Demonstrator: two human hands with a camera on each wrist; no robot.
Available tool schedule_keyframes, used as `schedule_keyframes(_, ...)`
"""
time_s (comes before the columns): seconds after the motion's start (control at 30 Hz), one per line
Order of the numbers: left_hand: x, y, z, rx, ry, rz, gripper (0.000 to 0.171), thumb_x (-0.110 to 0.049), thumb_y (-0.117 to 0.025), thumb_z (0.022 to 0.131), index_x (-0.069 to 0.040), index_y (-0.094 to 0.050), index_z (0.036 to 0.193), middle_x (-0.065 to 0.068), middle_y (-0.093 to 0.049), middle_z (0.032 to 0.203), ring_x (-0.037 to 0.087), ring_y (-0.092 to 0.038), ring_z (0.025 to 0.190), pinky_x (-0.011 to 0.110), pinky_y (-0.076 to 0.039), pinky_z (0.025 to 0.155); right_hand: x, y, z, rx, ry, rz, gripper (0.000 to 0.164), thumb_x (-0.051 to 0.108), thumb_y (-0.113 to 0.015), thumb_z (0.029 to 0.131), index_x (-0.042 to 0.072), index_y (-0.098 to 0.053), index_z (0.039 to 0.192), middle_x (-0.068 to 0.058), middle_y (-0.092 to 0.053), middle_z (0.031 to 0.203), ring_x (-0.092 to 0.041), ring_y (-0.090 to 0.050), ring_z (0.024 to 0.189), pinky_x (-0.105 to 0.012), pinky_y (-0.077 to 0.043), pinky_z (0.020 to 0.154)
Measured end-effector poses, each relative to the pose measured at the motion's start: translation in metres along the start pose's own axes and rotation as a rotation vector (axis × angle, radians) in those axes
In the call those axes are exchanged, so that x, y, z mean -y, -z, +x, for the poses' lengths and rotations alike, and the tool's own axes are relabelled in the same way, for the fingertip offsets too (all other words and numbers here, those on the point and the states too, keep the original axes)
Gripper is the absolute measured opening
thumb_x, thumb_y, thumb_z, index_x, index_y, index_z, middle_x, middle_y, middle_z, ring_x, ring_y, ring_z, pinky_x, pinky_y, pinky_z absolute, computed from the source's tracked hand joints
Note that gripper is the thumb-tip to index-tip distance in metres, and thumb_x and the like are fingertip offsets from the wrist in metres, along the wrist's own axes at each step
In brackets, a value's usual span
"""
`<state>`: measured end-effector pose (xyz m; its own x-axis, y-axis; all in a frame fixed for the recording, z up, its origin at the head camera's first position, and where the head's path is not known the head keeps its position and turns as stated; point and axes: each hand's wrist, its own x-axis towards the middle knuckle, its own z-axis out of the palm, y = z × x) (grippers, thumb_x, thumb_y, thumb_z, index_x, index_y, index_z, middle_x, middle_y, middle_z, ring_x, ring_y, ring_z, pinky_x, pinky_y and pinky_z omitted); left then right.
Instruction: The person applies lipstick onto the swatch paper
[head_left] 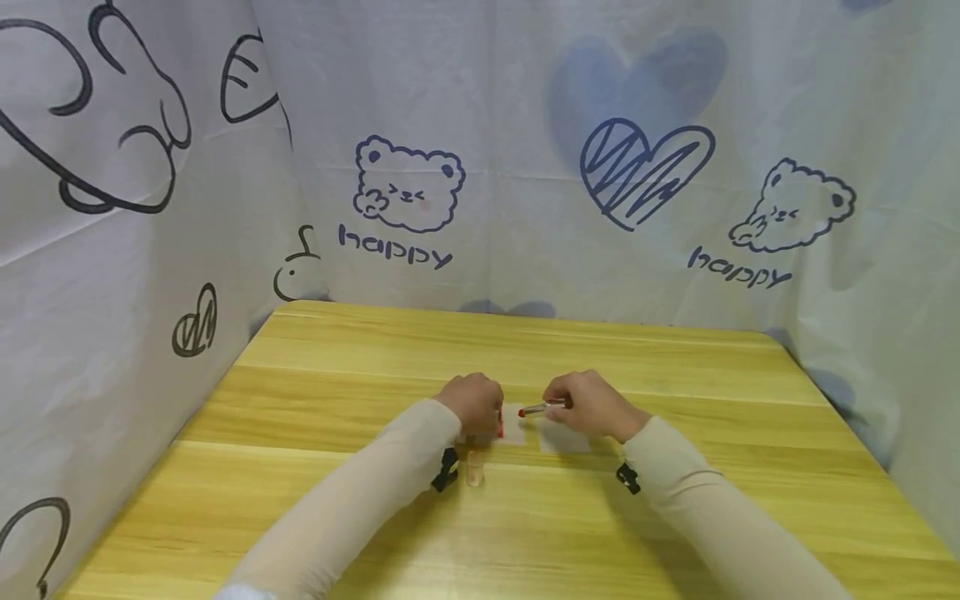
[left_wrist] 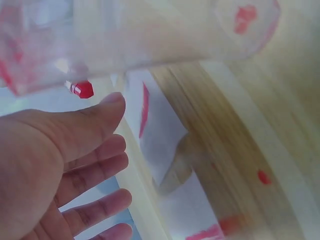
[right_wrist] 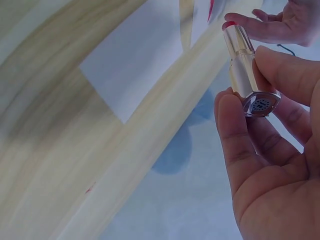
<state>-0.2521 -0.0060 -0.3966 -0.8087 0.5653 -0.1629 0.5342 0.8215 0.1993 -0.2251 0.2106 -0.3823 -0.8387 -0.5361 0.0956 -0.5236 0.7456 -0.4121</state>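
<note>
My right hand (head_left: 596, 404) pinches a lipstick (head_left: 542, 407) with a shiny metallic case, its red tip pointing left towards my other hand. In the right wrist view the thumb and fingers hold the lipstick (right_wrist: 245, 72) near its base. My left hand (head_left: 474, 402) is over the white paper pieces on the left, its thumb and fingers loosely extended in its wrist view. A paper piece (left_wrist: 150, 150) there carries a red stroke. Close to that camera stands a clear block (left_wrist: 160, 42) with red smears. Below my right hand lies a plain white paper piece (right_wrist: 135, 55).
The wooden table (head_left: 337, 500) has small red marks on it, one red spot (left_wrist: 264, 177) showing in the left wrist view. White curtains (head_left: 517, 208) with drawn bears and hearts enclose the back and sides.
</note>
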Motion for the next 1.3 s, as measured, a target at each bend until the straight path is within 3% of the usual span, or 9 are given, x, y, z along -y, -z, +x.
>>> schedule_keyframes(0.13, -0.005, 0.002, 0.0, 0.002, -0.032, 0.019, 0.024, -0.017, -0.069, 0.089, -0.014, -0.061, 0.066, -0.006, -0.044, 0.058, 0.011, -0.035, 0.055, 0.028, -0.029, 0.053, -0.005, 0.003, -0.003, -0.022, -0.019, 0.001, 0.01, 0.011, -0.072, 0.089, 0.006, -0.072, 0.097, -0.001, -0.067, 0.087, -0.008, -0.055, 0.068, -0.032, -0.049, 0.065)
schedule_keyframes(0.2, -0.008, 0.003, 0.0, 0.004, -0.037, 0.015, 0.016, -0.02, -0.069, 0.09, -0.012, -0.068, 0.075, -0.005, -0.052, 0.065, 0.01, -0.042, 0.058, 0.026, -0.034, 0.055, -0.007, 0.005, -0.004, -0.035, -0.029, 0.006, 0.01, 0.011, -0.072, 0.089, 0.006, -0.072, 0.097, 0.0, -0.067, 0.085, -0.008, -0.054, 0.067, -0.032, -0.048, 0.064)
schedule_keyframes(0.27, -0.011, 0.003, -0.001, 0.014, -0.032, -0.008, 0.011, -0.022, -0.071, 0.09, -0.012, -0.073, 0.093, -0.004, -0.065, 0.083, 0.011, -0.056, 0.072, 0.026, -0.045, 0.064, -0.01, 0.005, -0.005, -0.041, -0.043, 0.013, 0.009, 0.011, -0.072, 0.089, 0.006, -0.072, 0.096, 0.0, -0.066, 0.083, -0.009, -0.053, 0.066, -0.032, -0.048, 0.063)
schedule_keyframes(0.33, -0.013, 0.002, -0.001, 0.034, -0.023, -0.036, 0.023, -0.024, -0.072, 0.089, -0.012, -0.073, 0.109, -0.001, -0.069, 0.104, 0.015, -0.063, 0.091, 0.029, -0.051, 0.078, -0.012, 0.005, -0.006, -0.041, -0.05, 0.016, 0.009, 0.011, -0.071, 0.089, 0.005, -0.071, 0.096, 0.0, -0.066, 0.083, -0.009, -0.054, 0.066, -0.031, -0.048, 0.062)
schedule_keyframes(0.4, -0.016, 0.001, 0.0, 0.048, -0.023, -0.056, 0.032, -0.025, -0.073, 0.089, -0.012, -0.07, 0.118, 0.001, -0.067, 0.117, 0.018, -0.062, 0.105, 0.032, -0.05, 0.088, -0.015, 0.005, -0.007, -0.042, -0.061, 0.013, 0.011, 0.01, -0.072, 0.089, 0.004, -0.071, 0.097, 0.0, -0.066, 0.084, -0.009, -0.055, 0.067, -0.031, -0.049, 0.062)
schedule_keyframes(0.47, -0.019, 0.0, 0.0, 0.06, -0.035, -0.065, 0.034, -0.026, -0.072, 0.09, -0.012, -0.069, 0.12, 0.0, -0.066, 0.119, 0.019, -0.06, 0.109, 0.033, -0.049, 0.091, -0.019, 0.005, -0.009, -0.042, -0.073, 0.01, 0.012, 0.01, -0.072, 0.089, 0.003, -0.071, 0.098, -0.001, -0.066, 0.085, -0.009, -0.056, 0.068, -0.032, -0.049, 0.063)
schedule_keyframes(0.8, -0.034, -0.003, 0.008, 0.116, -0.085, -0.053, 0.045, -0.033, -0.076, 0.085, -0.015, -0.066, 0.125, -0.003, -0.063, 0.125, 0.016, -0.057, 0.115, 0.03, -0.045, 0.096, -0.034, 0.005, -0.013, -0.05, -0.094, -0.009, 0.01, 0.009, -0.072, 0.088, 0.002, -0.071, 0.096, -0.003, -0.067, 0.085, -0.012, -0.057, 0.069, -0.034, -0.05, 0.063)
schedule_keyframes(1.07, -0.041, -0.01, 0.013, 0.143, -0.155, 0.067, 0.044, -0.036, -0.073, 0.087, -0.017, -0.066, 0.126, -0.004, -0.063, 0.124, 0.015, -0.056, 0.117, 0.029, -0.043, 0.099, -0.04, 0.002, -0.014, -0.04, -0.11, -0.032, 0.008, 0.009, -0.073, 0.087, 0.004, -0.071, 0.093, -0.002, -0.067, 0.082, -0.012, -0.059, 0.071, -0.033, -0.051, 0.065)
schedule_keyframes(1.3, -0.043, -0.013, 0.015, 0.148, -0.151, 0.085, 0.031, -0.039, -0.074, 0.086, -0.019, -0.071, 0.11, -0.009, -0.066, 0.1, 0.01, -0.058, 0.092, 0.031, -0.048, 0.084, -0.042, -0.001, -0.016, -0.038, -0.081, -0.045, 0.006, 0.007, -0.073, 0.086, 0.004, -0.071, 0.091, -0.001, -0.066, 0.082, -0.009, -0.056, 0.069, -0.03, -0.049, 0.063)
